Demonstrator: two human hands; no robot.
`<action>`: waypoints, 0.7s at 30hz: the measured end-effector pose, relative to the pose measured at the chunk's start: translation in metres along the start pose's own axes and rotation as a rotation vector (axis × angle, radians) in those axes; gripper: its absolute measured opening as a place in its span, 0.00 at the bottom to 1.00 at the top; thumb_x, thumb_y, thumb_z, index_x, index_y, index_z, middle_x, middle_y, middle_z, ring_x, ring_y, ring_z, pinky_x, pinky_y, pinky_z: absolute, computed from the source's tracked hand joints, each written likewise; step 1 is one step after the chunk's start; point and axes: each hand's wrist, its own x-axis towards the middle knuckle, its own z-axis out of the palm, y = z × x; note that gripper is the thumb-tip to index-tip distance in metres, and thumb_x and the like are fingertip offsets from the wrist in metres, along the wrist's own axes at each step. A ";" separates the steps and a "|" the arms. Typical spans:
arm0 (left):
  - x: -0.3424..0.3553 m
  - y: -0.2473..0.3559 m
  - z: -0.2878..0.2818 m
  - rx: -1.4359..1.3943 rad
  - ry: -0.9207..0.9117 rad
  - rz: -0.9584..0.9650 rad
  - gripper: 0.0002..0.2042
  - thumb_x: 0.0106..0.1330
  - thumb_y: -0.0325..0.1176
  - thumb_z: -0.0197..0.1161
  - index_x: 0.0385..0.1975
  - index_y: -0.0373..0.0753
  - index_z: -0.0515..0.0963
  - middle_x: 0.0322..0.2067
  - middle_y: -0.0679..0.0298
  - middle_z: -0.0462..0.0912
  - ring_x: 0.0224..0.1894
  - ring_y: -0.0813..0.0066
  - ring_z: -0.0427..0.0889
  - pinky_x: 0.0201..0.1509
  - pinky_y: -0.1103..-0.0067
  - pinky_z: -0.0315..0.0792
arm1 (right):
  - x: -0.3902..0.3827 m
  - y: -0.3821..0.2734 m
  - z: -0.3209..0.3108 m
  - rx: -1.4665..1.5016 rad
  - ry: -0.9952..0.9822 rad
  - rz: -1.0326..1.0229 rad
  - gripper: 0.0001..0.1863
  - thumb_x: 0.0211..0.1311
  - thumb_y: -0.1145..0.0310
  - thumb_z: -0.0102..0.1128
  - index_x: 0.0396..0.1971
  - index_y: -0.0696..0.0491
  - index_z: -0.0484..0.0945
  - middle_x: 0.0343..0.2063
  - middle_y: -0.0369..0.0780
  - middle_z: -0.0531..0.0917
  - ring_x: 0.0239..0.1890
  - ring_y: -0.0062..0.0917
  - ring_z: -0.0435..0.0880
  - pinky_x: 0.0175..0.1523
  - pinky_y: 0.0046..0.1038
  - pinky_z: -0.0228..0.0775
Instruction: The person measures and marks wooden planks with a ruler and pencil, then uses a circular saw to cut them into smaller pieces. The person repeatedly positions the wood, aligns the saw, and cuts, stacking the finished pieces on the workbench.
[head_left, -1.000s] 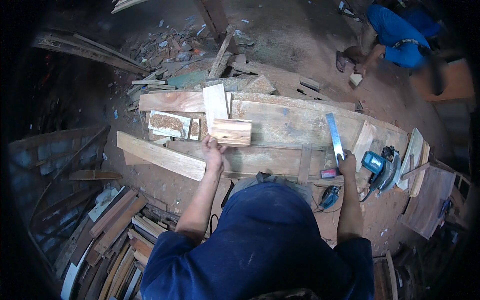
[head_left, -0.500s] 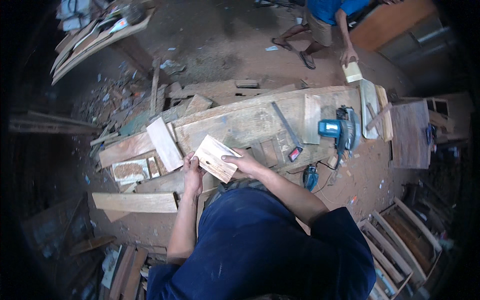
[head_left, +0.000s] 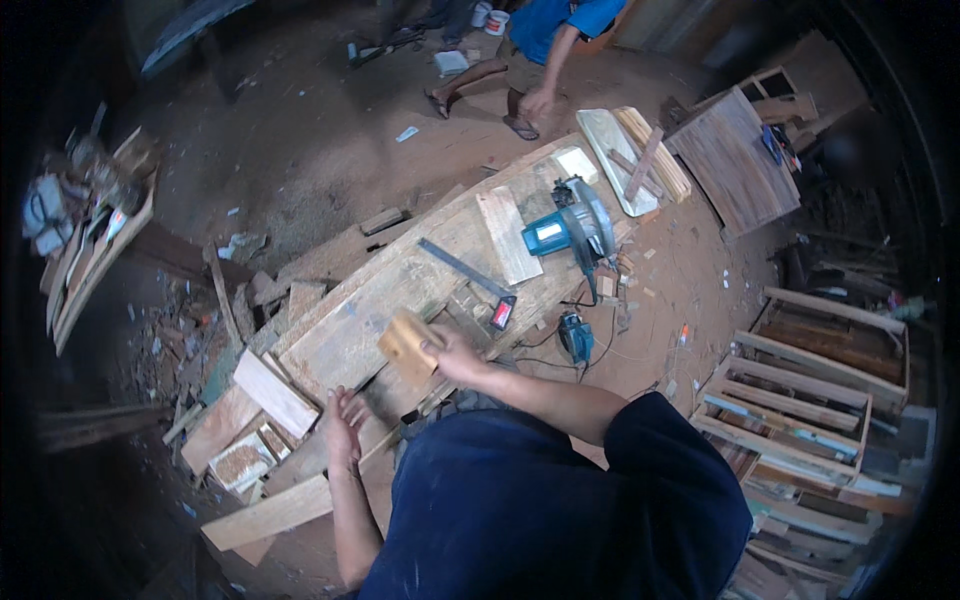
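The plank bench [head_left: 340,335] runs slantwise, from lower left to upper right, its long far edge facing open dirt floor [head_left: 330,150]. Bare boards lie just beyond the wooden block [head_left: 405,345], giving room on that side. To the right, the room is tighter: a square [head_left: 465,268] with a red handle lies near the right hand [head_left: 455,357], then a loose flat board [head_left: 509,235] and a circular saw [head_left: 568,232] farther along. A small blue power tool [head_left: 575,338] is on the floor off the near edge. A pale board [head_left: 276,393] lies close to the left hand [head_left: 345,425].

The right forearm reaches in from the right, elbow bent outward, and its fingers grip the block by its right side. The left forearm rises from below, its hand well short of the block, fingers spread and loosely curled, not touching it.

The block is held up over the near part of the bench, in front of the person's belly. It is tilted, one edge facing the upper left; blurred and partly covered, its long axis cannot be told for sure
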 end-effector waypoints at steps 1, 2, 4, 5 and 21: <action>-0.007 0.004 0.018 0.047 -0.003 -0.014 0.35 0.75 0.63 0.50 0.67 0.36 0.67 0.50 0.60 0.79 0.53 0.65 0.79 0.54 0.64 0.77 | -0.006 -0.007 0.006 -0.216 0.021 -0.176 0.30 0.71 0.60 0.62 0.69 0.54 0.67 0.57 0.48 0.80 0.57 0.38 0.82 0.59 0.42 0.80; -0.021 0.007 0.040 0.021 -0.026 -0.020 0.37 0.74 0.65 0.50 0.66 0.37 0.67 0.51 0.60 0.79 0.52 0.65 0.79 0.54 0.65 0.77 | -0.017 -0.019 0.011 -0.268 -0.060 -0.218 0.33 0.69 0.59 0.64 0.70 0.53 0.64 0.58 0.49 0.79 0.59 0.38 0.81 0.60 0.41 0.77; -0.032 0.017 0.082 -0.035 -0.074 -0.018 0.39 0.71 0.68 0.51 0.66 0.37 0.67 0.53 0.59 0.79 0.51 0.65 0.80 0.55 0.67 0.77 | -0.041 -0.045 0.011 -0.306 -0.281 -0.360 0.38 0.66 0.57 0.67 0.71 0.51 0.62 0.60 0.50 0.78 0.60 0.40 0.80 0.61 0.41 0.74; -0.016 0.007 0.075 -0.067 -0.198 -0.035 0.36 0.71 0.67 0.53 0.62 0.38 0.70 0.51 0.58 0.80 0.47 0.67 0.81 0.54 0.71 0.78 | -0.052 -0.060 0.009 -0.278 -0.438 -0.462 0.40 0.64 0.55 0.68 0.71 0.52 0.62 0.60 0.51 0.77 0.60 0.43 0.80 0.61 0.41 0.74; -0.036 0.022 0.191 -0.292 -0.020 0.175 0.31 0.74 0.51 0.56 0.69 0.36 0.66 0.64 0.54 0.75 0.62 0.59 0.79 0.67 0.62 0.73 | 0.218 -0.068 -0.438 -0.429 0.463 -0.474 0.25 0.64 0.57 0.70 0.54 0.59 0.80 0.46 0.50 0.87 0.49 0.37 0.87 0.55 0.34 0.78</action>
